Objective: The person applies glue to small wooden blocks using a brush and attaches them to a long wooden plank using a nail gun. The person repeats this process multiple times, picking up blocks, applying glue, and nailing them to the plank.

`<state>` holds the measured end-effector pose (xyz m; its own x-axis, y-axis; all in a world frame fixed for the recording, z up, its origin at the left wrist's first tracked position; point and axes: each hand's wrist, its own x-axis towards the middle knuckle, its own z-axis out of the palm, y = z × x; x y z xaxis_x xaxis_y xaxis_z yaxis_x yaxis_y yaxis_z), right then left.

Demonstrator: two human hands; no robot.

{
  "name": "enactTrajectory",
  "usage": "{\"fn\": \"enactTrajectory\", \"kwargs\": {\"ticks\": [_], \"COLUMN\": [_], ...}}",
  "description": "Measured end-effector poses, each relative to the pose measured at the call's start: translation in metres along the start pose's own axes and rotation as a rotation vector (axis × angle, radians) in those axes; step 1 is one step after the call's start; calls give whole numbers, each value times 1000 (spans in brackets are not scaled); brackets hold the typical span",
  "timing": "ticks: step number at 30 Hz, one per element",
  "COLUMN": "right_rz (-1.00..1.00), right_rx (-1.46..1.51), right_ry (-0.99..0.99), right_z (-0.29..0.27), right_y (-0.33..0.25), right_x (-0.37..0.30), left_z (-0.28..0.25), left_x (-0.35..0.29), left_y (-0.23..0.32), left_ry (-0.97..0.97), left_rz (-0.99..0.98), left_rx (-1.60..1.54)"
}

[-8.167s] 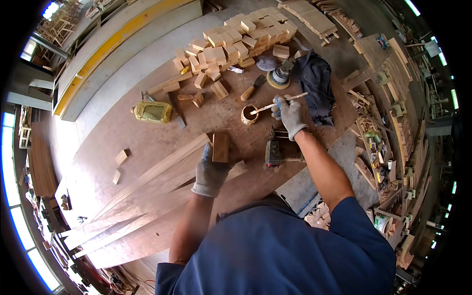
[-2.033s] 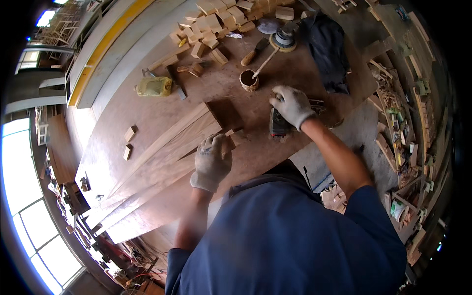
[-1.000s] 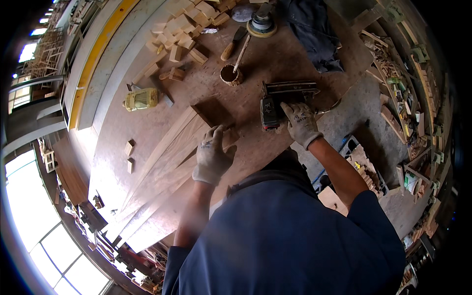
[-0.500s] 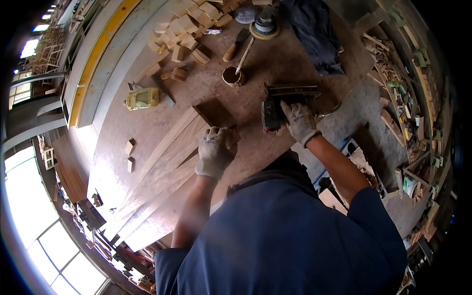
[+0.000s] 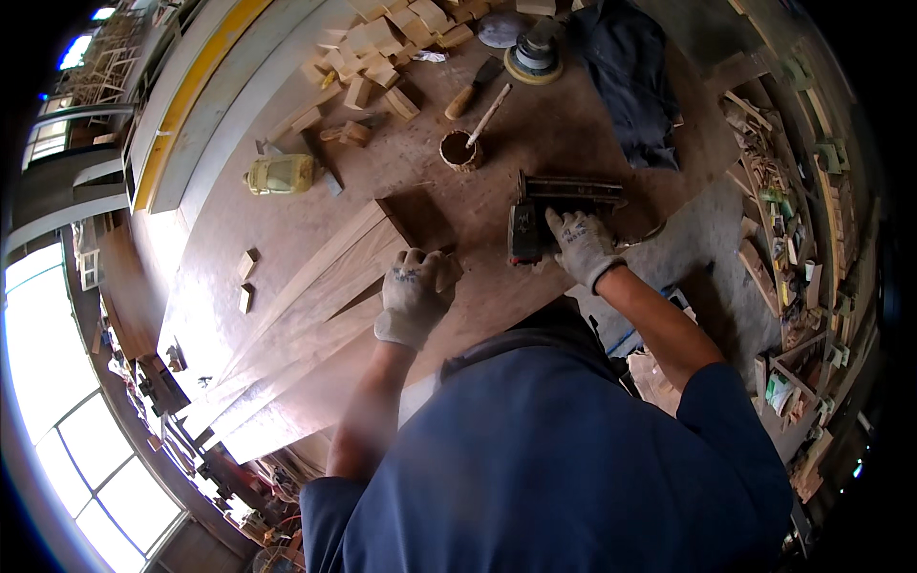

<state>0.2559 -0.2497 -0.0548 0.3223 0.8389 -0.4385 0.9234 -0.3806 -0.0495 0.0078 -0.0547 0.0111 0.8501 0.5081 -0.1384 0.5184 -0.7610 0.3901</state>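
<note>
My left hand (image 5: 417, 298), in a pale work glove, has its fingers curled over the near end of long wooden boards (image 5: 310, 277), which fan toward the lower left of the table. A darker wooden face (image 5: 417, 218) stands at their far end. To the right, my gloved right hand (image 5: 585, 246) is closed on the handle of a black nail gun (image 5: 573, 189); the handle is mostly hidden under the glove. The nail gun rests at the table's right side, apart from the boards.
Beyond are a glue pot (image 5: 460, 151) with a stick, a brush-like wooden-handled tool (image 5: 475, 88), a round sander (image 5: 533, 59) and dark cloth (image 5: 626, 81). A yellowish bottle (image 5: 280, 175) and piled wood blocks (image 5: 377, 48) lie left. Wood scraps (image 5: 764, 191) fill a right-hand rack.
The view has shifted slightly, so the table items sit a little differently in the picture. Both hands keep nearly the same places on the boards and the nail gun.
</note>
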Motion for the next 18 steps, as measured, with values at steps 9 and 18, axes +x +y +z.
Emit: {"fn": "enactTrajectory", "kwargs": {"ticks": [9, 18], "right_rz": [-222, -44], "right_rx": [1026, 1099], "right_ry": [179, -62], "right_z": [-29, -46], "right_y": [-66, -119], "right_x": [-9, 14], "left_z": [5, 16], "left_x": [-4, -5], "left_y": [0, -8], "left_ry": [51, 19], "left_rz": [-17, 29], "left_rx": [-20, 56]}}
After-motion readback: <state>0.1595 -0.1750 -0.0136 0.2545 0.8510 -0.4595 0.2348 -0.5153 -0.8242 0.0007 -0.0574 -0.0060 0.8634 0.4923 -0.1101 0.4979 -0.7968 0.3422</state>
